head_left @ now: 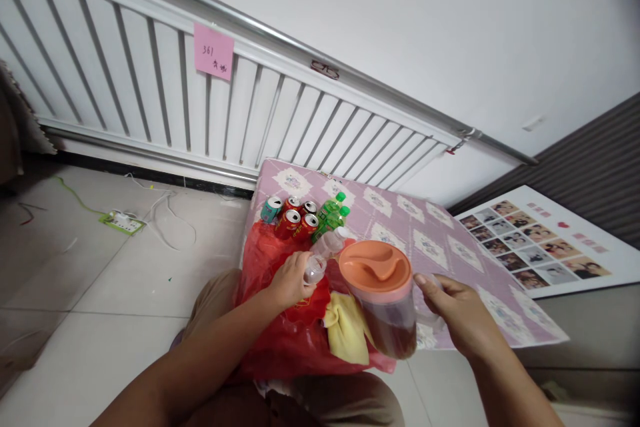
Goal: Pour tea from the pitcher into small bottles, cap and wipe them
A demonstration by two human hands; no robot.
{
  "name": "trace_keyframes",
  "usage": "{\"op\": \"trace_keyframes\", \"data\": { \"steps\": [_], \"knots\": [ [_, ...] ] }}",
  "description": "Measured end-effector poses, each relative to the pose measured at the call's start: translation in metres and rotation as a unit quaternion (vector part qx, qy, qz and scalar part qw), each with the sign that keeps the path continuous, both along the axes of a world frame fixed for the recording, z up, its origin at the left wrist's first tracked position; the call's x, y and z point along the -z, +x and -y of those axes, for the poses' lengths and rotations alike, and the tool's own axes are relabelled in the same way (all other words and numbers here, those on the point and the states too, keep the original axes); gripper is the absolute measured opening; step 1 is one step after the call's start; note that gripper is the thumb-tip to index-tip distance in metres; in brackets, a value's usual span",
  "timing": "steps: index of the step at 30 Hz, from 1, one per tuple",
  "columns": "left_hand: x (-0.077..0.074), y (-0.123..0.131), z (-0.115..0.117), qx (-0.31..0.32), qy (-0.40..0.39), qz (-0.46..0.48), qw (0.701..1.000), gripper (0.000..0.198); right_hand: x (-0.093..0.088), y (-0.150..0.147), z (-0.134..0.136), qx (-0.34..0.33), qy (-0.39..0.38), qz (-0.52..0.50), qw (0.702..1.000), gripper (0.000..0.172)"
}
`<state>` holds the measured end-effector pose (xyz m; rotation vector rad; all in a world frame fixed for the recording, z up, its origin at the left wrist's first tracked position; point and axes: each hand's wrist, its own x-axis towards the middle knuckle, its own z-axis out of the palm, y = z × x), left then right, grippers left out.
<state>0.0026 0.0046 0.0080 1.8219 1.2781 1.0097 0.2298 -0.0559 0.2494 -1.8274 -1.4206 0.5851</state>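
My right hand [447, 303] is closed around the handle of a clear pitcher [393, 327], which hangs slightly tilted. Brown liquid fills its lower part, and an orange lid [376, 265] covers the top. To its left, my left hand [293, 280] grips a small clear bottle [315, 268] with its open mouth facing up. The pitcher and this bottle are apart. Just behind stands another clear bottle [329, 242] with a white cap. Below my left hand lies a bright red, wavy-edged item [313, 310], partly hidden. A folded yellow cloth [346, 333] rests beside the pitcher.
Several opened drink cans [291, 222] and two green-capped bottles [330, 215] stand behind my hands. Red plastic sheeting [270, 347] covers the near left of the patterned table [430, 247]. A white radiator [280, 113] runs behind; a power strip [121, 221] lies on the floor.
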Motion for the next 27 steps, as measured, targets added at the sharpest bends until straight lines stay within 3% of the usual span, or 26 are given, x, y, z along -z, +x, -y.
{"op": "trace_keyframes", "data": {
  "steps": [27],
  "knots": [
    [-0.0012, -0.0003, 0.0005, 0.004, 0.004, -0.016, 1.0, 0.075, -0.0058, -0.0071, 0.0019, -0.004, 0.001, 0.005, 1.0, 0.059]
  ]
}}
